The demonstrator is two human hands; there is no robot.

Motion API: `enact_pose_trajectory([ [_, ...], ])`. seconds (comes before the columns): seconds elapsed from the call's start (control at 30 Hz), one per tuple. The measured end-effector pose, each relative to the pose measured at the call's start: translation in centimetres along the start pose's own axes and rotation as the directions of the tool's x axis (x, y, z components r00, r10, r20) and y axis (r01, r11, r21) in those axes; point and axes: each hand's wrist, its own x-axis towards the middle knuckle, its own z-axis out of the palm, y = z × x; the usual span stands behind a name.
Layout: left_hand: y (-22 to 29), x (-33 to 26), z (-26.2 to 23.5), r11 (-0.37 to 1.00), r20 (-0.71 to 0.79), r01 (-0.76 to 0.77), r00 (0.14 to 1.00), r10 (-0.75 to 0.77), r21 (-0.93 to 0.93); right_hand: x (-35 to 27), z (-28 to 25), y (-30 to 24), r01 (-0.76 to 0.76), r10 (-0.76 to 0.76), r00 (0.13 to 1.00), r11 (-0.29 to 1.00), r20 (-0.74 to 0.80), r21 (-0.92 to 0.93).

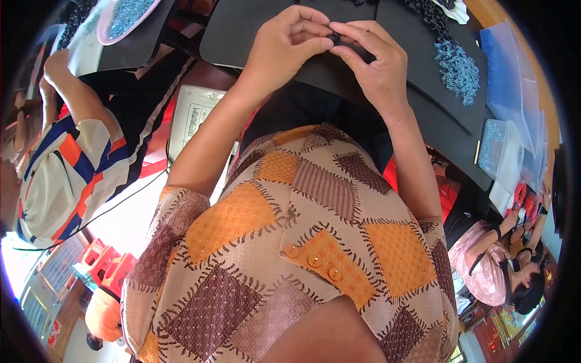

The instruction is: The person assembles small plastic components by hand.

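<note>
My left hand and my right hand meet over the near part of a black table. Between their fingertips is a small black part, mostly covered by the fingers, so its exact kind does not show. The left thumb and fingers pinch it from one side, and the right thumb and index finger close on it from the other. Right of my hands, a heap of small light-blue pieces lies on the table. Just beyond it is a pile of small black parts.
A clear plastic box with blue pieces stands at the right, near blue translucent sheets. A pink-rimmed bowl of blue pieces is at the far left. People sit on the left and right. Red stools stand lower left.
</note>
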Motion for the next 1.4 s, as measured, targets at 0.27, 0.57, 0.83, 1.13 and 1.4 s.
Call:
enact_pose_trajectory([
  [0.27, 0.3, 0.7, 0.5, 0.985, -0.053, -0.079, 0.995, 0.088, 0.156, 0.0, 0.9, 1.4, 0.12, -0.123, 0.985, 0.992, -0.118, -0.039],
  [0.57, 0.2, 1.4, -1.4, 0.993, 0.051, 0.04, 0.998, -0.046, 0.113, 1.0, -0.7, 1.0, -0.059, 0.047, 0.993, 0.992, 0.106, 0.114],
  [0.83, 0.5, 1.3, -1.8, 0.993, 0.146, 0.047, 0.987, -0.063, 0.113, 1.5, -1.3, 1.1, -0.223, 0.171, 0.959, 0.948, 0.228, 0.226],
  [1.13, 0.7, 1.5, -1.5, 0.963, 0.174, 0.024, 0.982, -0.073, 0.269, 1.4, -1.5, 1.5, -0.006, 0.001, 0.966, 1.0, 0.258, 0.02],
  [1.4, 1.1, 1.3, -0.6, 0.58, 0.241, -0.344, 0.938, 0.249, 0.738, 0.4, -0.8, 2.7, -0.04, 0.042, 0.975, 0.999, 0.217, -0.011],
])
